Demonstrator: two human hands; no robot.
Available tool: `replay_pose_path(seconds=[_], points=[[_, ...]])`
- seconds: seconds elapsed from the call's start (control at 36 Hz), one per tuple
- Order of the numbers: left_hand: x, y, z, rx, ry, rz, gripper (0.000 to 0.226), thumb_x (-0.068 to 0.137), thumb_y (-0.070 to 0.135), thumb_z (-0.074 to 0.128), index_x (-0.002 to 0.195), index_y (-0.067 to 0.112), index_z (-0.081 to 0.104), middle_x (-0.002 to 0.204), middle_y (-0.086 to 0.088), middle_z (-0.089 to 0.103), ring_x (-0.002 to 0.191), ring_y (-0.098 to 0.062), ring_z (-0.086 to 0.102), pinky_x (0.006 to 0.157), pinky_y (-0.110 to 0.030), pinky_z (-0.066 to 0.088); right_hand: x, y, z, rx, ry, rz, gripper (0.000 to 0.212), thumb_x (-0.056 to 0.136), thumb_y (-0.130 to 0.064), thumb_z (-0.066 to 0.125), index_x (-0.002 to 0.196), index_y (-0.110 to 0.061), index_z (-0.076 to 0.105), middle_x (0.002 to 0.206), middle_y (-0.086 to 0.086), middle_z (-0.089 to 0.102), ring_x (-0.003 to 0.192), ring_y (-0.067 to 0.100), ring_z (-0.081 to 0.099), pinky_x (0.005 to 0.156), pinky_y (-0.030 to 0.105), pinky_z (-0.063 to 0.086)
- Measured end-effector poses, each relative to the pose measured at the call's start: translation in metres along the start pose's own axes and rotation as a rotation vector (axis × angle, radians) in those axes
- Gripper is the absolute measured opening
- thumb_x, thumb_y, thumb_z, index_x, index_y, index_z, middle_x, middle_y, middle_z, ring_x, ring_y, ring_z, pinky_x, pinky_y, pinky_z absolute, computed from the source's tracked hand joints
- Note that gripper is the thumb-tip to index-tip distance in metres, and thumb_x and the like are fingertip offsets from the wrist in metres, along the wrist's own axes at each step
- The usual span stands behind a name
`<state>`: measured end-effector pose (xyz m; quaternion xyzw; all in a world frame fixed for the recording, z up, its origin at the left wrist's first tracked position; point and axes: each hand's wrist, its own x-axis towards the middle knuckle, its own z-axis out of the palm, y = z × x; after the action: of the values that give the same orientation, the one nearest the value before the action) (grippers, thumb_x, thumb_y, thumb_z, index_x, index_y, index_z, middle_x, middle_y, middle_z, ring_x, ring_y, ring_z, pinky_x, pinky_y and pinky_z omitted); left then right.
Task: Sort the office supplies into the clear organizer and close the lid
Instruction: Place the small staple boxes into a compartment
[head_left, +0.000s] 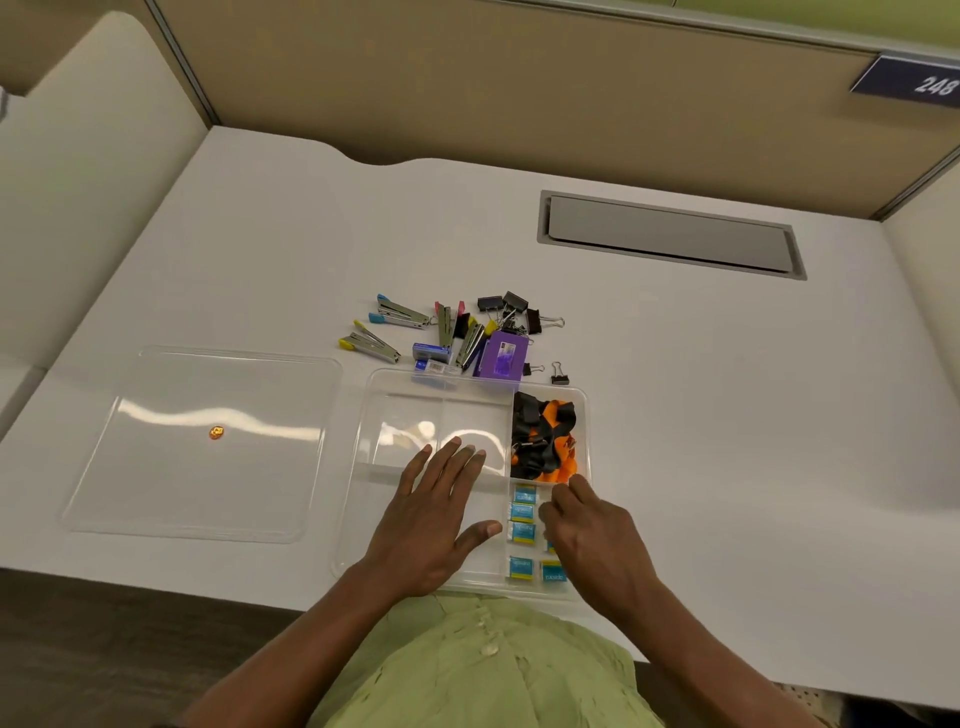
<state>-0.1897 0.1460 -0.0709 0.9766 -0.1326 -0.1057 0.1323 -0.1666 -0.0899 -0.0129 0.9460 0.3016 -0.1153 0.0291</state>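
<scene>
- Clear plastic compartment organizer (475, 415) sits on the white desk (727, 415) at the near edge, right in front of the person, lid off.
- Flat clear lid (156, 467) lies on the desk just left of the organizer; small orange sticker (216, 432) on it.
- Left hand (436, 514): flat, fingers straight and spread, resting on the organizer's middle section. Gripping nothing.
- Right hand (592, 530): fingers curled down into the near-right compartment among the small white-and-blue erasers (522, 532). Can't tell if it's pinching one.
- Far-right compartment: bundled black-and-orange lanyards (543, 441).
- The two far-left compartments have nothing in them.
- Unsorted, on the desk just beyond the organizer:
  - small metal staplers with coloured ends (400, 314)
  - black binder clips (511, 309)
  - purple box (501, 358)
  - small blue box (431, 352)
- Grey cable hatch (670, 236) set in the desk, far right.
</scene>
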Motion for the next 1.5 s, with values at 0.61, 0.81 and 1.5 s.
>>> replay_pose_path(seconds=[0.61, 0.81, 1.5], points=[[0.0, 0.003, 0.001, -0.005, -0.019, -0.019, 0.086, 0.101, 0.078, 0.015, 0.169, 0.025, 0.006, 0.177, 0.002, 0.004, 0.163, -0.014, -0.008, 0.131, -0.046, -0.001, -0.003, 0.005, 0.011, 0.055, 0.059, 0.076, 0.04, 0.061, -0.042, 0.094, 0.086, -0.018, 0.074, 0.09, 0.0, 0.068, 0.087, 0.019, 0.057, 0.059, 0.033, 0.056], [0.0, 0.003, 0.001, -0.01, -0.014, -0.014, 0.087, 0.102, 0.078, 0.015, 0.169, 0.023, 0.009, 0.177, 0.001, 0.008, 0.163, -0.014, -0.005, 0.13, -0.046, 0.0, -0.005, 0.002, -0.004, 0.053, 0.156, 0.184, 0.045, 0.054, -0.024, 0.098, 0.089, -0.01, 0.075, 0.089, 0.005, 0.067, 0.084, 0.025, 0.059, 0.054, 0.034, 0.054], [0.001, 0.004, 0.001, -0.027, -0.011, -0.027, 0.085, 0.102, 0.078, 0.016, 0.168, 0.024, 0.018, 0.175, 0.0, 0.017, 0.163, -0.016, 0.002, 0.128, -0.045, 0.0, 0.021, -0.027, 0.004, 0.022, -0.084, 0.387, 0.059, 0.033, -0.034, 0.104, 0.07, -0.003, 0.071, 0.07, 0.02, 0.063, 0.072, 0.033, 0.061, 0.049, 0.041, 0.054]])
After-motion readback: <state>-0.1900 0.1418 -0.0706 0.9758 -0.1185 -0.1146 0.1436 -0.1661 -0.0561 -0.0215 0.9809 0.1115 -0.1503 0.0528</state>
